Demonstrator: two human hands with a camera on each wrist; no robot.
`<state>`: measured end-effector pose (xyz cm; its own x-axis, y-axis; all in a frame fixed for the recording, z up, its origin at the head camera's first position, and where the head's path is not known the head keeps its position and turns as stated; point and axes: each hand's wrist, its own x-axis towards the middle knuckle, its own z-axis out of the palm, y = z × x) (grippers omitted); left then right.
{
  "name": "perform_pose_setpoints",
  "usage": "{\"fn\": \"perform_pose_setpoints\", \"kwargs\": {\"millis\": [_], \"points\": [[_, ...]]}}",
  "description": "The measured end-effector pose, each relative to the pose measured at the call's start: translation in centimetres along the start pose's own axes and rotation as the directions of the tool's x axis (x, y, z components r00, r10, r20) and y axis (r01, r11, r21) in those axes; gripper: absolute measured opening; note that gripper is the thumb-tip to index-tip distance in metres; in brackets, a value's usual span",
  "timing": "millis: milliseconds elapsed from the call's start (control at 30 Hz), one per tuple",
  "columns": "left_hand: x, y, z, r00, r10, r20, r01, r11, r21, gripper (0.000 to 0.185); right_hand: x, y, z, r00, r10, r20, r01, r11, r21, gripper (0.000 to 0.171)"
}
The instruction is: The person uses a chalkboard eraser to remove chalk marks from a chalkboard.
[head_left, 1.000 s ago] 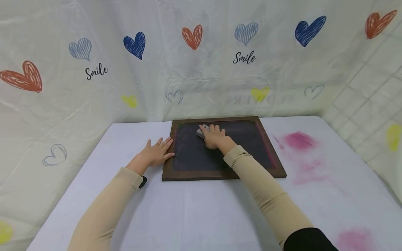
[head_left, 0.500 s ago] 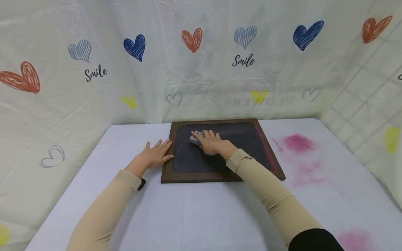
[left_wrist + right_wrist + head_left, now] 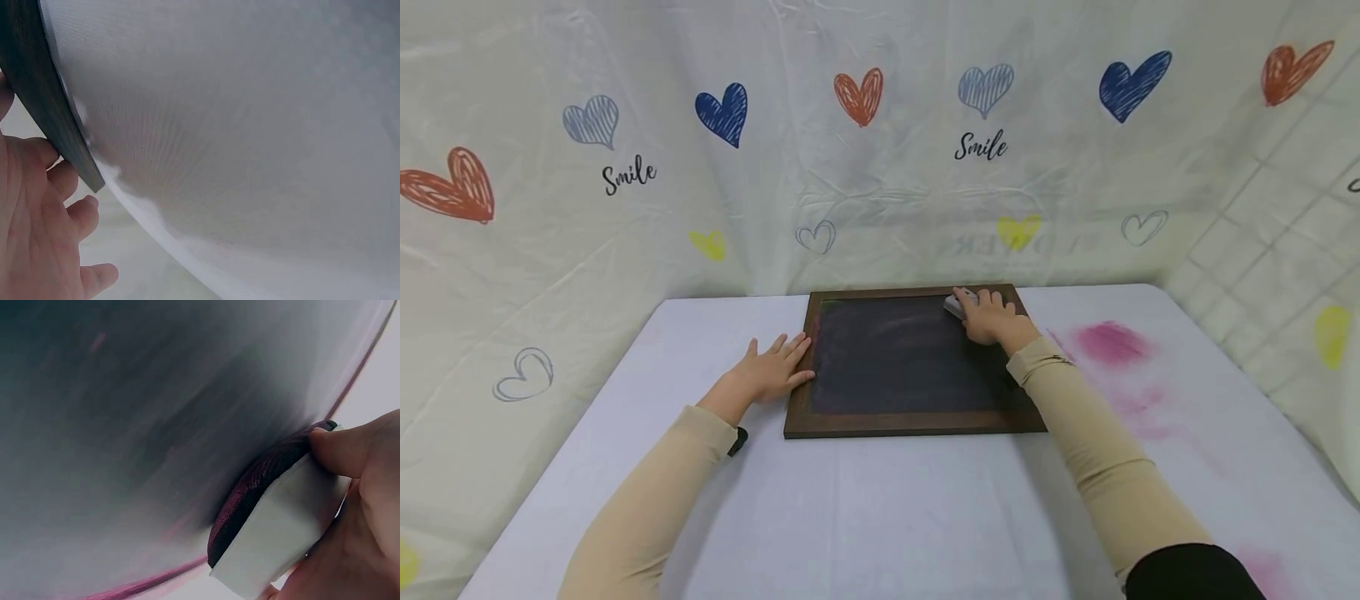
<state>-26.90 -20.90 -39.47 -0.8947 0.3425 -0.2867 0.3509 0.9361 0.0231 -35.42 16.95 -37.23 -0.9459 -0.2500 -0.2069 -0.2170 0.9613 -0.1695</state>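
A chalkboard (image 3: 895, 358) in a brown wooden frame lies flat on the table. My right hand (image 3: 988, 319) grips a blackboard eraser (image 3: 955, 307) near the board's far right corner. In the right wrist view, thumb and fingers hold the white back of the eraser (image 3: 281, 519); its dark, pink-dusted felt side lies against the board. Faint smears mark the dark surface. With fingers spread, my left hand (image 3: 763, 371) rests against the left side of the frame. The left wrist view has the fingertips of that hand (image 3: 37, 212) touching the frame's edge (image 3: 44, 94).
A white cloth covers the table (image 3: 850, 517). Pink chalk dust (image 3: 1112, 343) stains it to the right of the board. Behind stands a pale curtain (image 3: 910, 183) printed with hearts and words.
My right hand first slid left and a little nearer with the eraser, then swept right to the far right corner of the board. The left hand has stayed at the frame.
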Motion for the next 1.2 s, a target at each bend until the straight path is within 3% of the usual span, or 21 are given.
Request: {"fn": "perform_pose_setpoints", "kwargs": {"millis": [233,467,600,800,900,967,1033,1200], "points": [[0.0,-0.1,0.4,1.0,0.002,0.002,-0.002,1.0,0.001,0.076,-0.1,0.2,0.5,1.0,-0.016,0.017,0.015,1.0,0.01,0.065],[-0.1,-0.3,0.4,1.0,0.001,-0.006,-0.001,1.0,-0.001,0.076,-1.2,-1.5,1.8,0.979,-0.199,0.043,0.201,0.979,-0.042,0.067],[-0.2,-0.3,0.4,1.0,0.0,0.003,0.0,1.0,-0.004,0.076,-3.4,-3.4,2.4,0.935,-0.346,0.082,0.353,0.931,-0.091,0.066],[-0.1,-0.4,0.5,1.0,-0.002,-0.001,0.002,1.0,0.0,0.076,-6.9,-5.2,3.2,0.811,-0.572,0.124,0.584,0.804,-0.111,0.066],[0.0,-0.4,0.5,1.0,0.0,-0.007,0.0,1.0,-0.003,0.076,-7.7,-5.4,3.2,0.773,-0.623,0.119,0.634,0.763,-0.127,0.066],[0.1,-0.4,0.5,1.0,0.0,-0.005,0.0,1.0,0.001,0.076,-7.5,-5.1,3.0,0.775,-0.623,0.105,0.632,0.763,-0.134,0.066],[0.1,-0.4,0.4,1.0,0.0,-0.002,0.0,1.0,0.002,0.077,-6.9,-4.7,2.7,0.795,-0.6,0.09,0.606,0.783,-0.138,0.066],[0.2,-0.2,0.2,1.0,0.006,-0.007,-0.006,1.0,-0.011,0.077,-3.8,-2.7,1.7,0.894,-0.444,0.066,0.449,0.88,-0.156,0.066]]}}
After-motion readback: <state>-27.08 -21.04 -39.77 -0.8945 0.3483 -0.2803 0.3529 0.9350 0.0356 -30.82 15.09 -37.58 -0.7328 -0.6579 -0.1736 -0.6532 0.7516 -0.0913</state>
